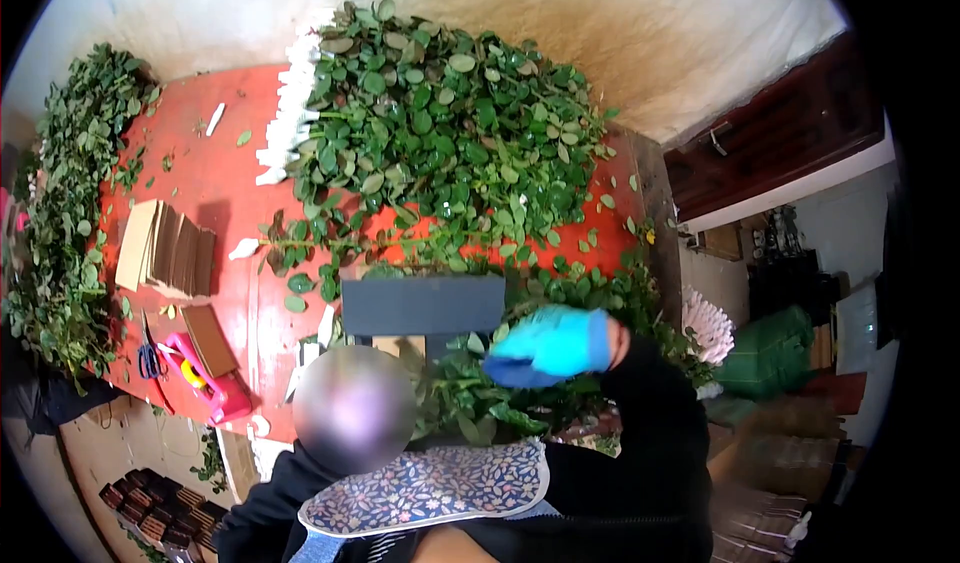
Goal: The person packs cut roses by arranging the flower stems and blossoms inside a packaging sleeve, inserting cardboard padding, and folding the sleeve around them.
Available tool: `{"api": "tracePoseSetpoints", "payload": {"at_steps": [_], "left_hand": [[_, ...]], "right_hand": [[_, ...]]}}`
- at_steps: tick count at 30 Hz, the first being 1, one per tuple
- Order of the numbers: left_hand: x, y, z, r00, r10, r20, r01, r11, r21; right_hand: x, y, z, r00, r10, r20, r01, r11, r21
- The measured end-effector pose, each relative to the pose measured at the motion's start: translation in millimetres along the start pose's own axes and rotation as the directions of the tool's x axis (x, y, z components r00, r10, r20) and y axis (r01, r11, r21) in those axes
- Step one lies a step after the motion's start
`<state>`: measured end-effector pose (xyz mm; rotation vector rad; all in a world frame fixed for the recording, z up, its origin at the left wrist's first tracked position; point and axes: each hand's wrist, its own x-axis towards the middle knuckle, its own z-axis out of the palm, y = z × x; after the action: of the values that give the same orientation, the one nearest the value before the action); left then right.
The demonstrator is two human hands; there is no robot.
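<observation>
My right hand [552, 347], in a light and dark blue glove, is above green leafy stems [465, 393] close to my body. Motion smears its fingers, so I cannot make out whether they grip a stem. A round blur covers my left hand; only the black sleeve [262, 503] leading up to it shows. Just beyond the hands sits a dark grey box-like block [424, 306]. A piece of brown cardboard [400, 346] lies at its near side. One leafy stem with a white-wrapped tip [243, 249] lies across the table behind the block.
A large pile of leafy stems [450, 123] with white tips covers the back of the red table [225, 203]. More greenery [65, 213] lines the left edge. Cardboard pieces [165, 248], scissors [150, 361] and a pink tool [205, 378] lie at left. A green bundle [770, 353] stands at right.
</observation>
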<state>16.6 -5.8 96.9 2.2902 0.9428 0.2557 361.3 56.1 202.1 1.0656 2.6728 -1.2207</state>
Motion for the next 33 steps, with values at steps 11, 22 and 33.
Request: {"api": "tracePoseSetpoints", "payload": {"at_steps": [11, 22, 33], "left_hand": [[-25, -28, 38, 1.000, -0.022, 0.005, 0.019, 0.948, 0.318], [-28, -36, 47, 0.997, 0.010, 0.076, -0.022, 0.987, 0.161], [-2, 5, 1, 0.989, -0.112, 0.096, 0.093, 0.978, 0.185]], "right_hand": [[239, 287, -253, 0.417, 0.397, -0.818, -0.652, 0.758, 0.035], [227, 290, -232, 0.578, 0.178, -0.797, -0.642, 0.701, -0.309], [191, 217, -193, 0.750, 0.169, -0.639, -0.531, 0.729, -0.431]]}}
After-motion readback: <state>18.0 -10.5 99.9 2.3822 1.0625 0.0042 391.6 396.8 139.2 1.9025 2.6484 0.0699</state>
